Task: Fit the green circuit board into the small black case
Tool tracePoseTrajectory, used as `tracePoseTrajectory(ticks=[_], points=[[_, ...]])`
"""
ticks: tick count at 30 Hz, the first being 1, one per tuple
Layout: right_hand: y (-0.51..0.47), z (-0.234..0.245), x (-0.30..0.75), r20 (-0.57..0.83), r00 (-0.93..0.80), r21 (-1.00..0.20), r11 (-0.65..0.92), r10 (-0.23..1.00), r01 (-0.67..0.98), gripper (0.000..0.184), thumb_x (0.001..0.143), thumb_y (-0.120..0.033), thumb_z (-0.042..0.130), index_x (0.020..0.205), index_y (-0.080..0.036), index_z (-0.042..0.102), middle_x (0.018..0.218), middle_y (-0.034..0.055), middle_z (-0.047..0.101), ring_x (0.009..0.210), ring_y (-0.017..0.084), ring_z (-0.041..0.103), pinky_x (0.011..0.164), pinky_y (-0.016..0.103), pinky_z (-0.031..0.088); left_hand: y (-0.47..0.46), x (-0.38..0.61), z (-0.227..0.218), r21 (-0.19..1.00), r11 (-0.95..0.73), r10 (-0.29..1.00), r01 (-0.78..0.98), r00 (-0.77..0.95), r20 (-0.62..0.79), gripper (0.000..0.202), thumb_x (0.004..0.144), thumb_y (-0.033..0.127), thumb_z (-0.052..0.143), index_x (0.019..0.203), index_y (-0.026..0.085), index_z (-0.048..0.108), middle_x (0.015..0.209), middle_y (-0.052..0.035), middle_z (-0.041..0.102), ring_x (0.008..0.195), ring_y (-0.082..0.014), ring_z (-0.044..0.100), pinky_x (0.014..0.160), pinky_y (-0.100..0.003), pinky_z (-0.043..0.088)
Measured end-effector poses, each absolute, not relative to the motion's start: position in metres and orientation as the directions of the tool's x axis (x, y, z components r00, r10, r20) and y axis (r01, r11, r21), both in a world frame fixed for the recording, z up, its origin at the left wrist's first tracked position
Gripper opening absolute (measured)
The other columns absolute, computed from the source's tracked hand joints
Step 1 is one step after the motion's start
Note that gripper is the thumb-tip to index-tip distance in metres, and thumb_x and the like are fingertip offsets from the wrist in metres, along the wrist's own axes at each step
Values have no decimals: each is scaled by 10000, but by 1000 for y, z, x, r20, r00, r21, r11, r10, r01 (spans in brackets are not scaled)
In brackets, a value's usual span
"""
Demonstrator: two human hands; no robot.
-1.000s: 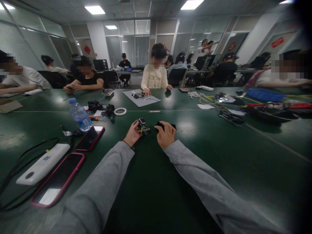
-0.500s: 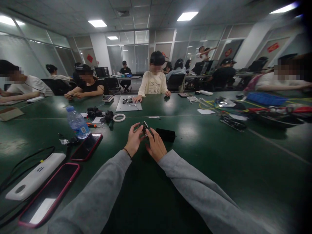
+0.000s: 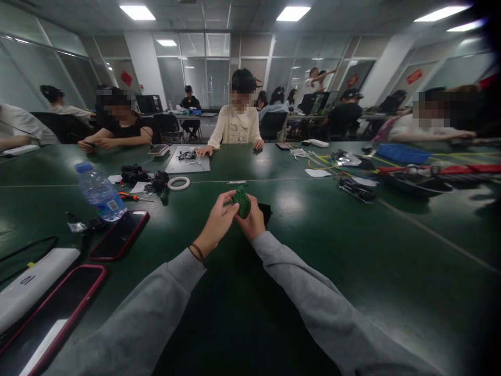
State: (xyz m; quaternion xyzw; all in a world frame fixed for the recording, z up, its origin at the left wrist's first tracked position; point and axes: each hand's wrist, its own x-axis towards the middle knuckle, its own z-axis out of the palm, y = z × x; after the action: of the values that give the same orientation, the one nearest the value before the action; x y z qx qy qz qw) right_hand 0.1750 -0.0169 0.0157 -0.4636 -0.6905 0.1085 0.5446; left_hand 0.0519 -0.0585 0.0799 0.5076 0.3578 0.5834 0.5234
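A small green circuit board is held up above the table, its face turned toward me. My left hand pinches its left edge between thumb and fingers. On the other side, my right hand grips the board's right edge, with several of its fingers hidden behind. Just beyond my right hand, a black box-shaped object lies on the table, mostly covered by that hand.
On the left are a water bottle, two phones, a white power bank, a screwdriver and a tape roll. Cables and a blue tray lie far right. A person sits opposite on the green table.
The board has been turned from edge-on, so its green face now shows. Both hands have shifted around it, and the right hand now covers more of the black object. My view has shifted slightly.
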Motion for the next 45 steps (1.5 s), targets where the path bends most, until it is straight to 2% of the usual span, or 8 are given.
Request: tracePoseTrajectory(ticks=[6, 12, 19, 23, 29, 34, 40, 45], points=[[-6, 40, 197, 552, 41, -766, 488, 833, 419, 486, 734, -420, 658, 1126, -161, 534, 1003, 76, 639, 875, 205, 624, 834, 364, 498, -32, 25, 45, 954, -240, 966, -180, 56, 254, 305, 862, 301, 545, 1148, 196, 537, 1035, -83, 654, 876, -176, 633, 820, -329, 460], [6, 55, 222, 226, -35, -970, 222, 973, -98, 490, 680, -480, 730, 1012, -155, 573, 817, 47, 665, 644, 143, 626, 600, 272, 537, -10, -4, -3, 989, -102, 993, -107, 42, 107, 278, 851, 250, 544, 1115, 165, 533, 919, -77, 666, 694, -132, 626, 677, -281, 471], [32, 62, 280, -47, 229, -926, 43, 972, -376, 178, 854, -367, 508, 853, -193, 546, 797, 61, 655, 694, 162, 638, 546, 281, 545, -5, -7, -11, 983, -129, 988, -128, 71, 139, 260, 849, 241, 543, 1097, 163, 549, 880, -71, 669, 671, -128, 622, 655, -275, 455], [36, 71, 313, -34, 359, -934, 98, 933, -344, 232, 921, -352, 379, 793, -210, 511, 770, 58, 627, 685, 128, 617, 591, 254, 522, -5, -6, -11, 982, -122, 989, -147, 66, 133, 251, 838, 223, 558, 1080, 157, 558, 855, -66, 672, 650, -123, 612, 650, -273, 443], [25, 82, 299, 151, 277, -947, 220, 949, -235, 186, 812, -372, 598, 903, -218, 545, 939, 51, 648, 804, 134, 630, 671, 254, 505, -2, -7, -14, 987, -134, 986, -91, 90, 142, 265, 849, 238, 541, 1102, 159, 550, 883, -74, 670, 678, -133, 618, 654, -283, 448], [9, 78, 255, 416, -134, -850, 437, 900, 293, 465, 687, -445, 721, 1049, -183, 595, 957, 55, 655, 872, 206, 616, 722, 316, 499, -2, -6, -14, 985, -126, 987, -118, 82, 137, 259, 832, 222, 569, 1083, 161, 569, 870, -69, 669, 666, -128, 610, 657, -281, 448], [7, 44, 239, 300, -460, -552, 546, 835, 631, 487, 668, -435, 710, 1074, -189, 601, 983, 42, 647, 889, 214, 613, 817, 374, 476, -4, -5, -10, 986, -121, 987, -112, 97, 132, 231, 833, 228, 567, 1051, 157, 587, 853, -64, 668, 658, -124, 605, 647, -270, 443], [19, 25, 298, 265, -397, -564, 475, 879, 676, 522, 657, -460, 716, 1099, -206, 601, 967, 63, 652, 864, 237, 623, 799, 409, 479, -5, -6, -10, 988, -133, 984, -73, 113, 141, 228, 849, 243, 540, 1051, 150, 589, 874, -81, 671, 690, -135, 611, 674, -287, 453]])
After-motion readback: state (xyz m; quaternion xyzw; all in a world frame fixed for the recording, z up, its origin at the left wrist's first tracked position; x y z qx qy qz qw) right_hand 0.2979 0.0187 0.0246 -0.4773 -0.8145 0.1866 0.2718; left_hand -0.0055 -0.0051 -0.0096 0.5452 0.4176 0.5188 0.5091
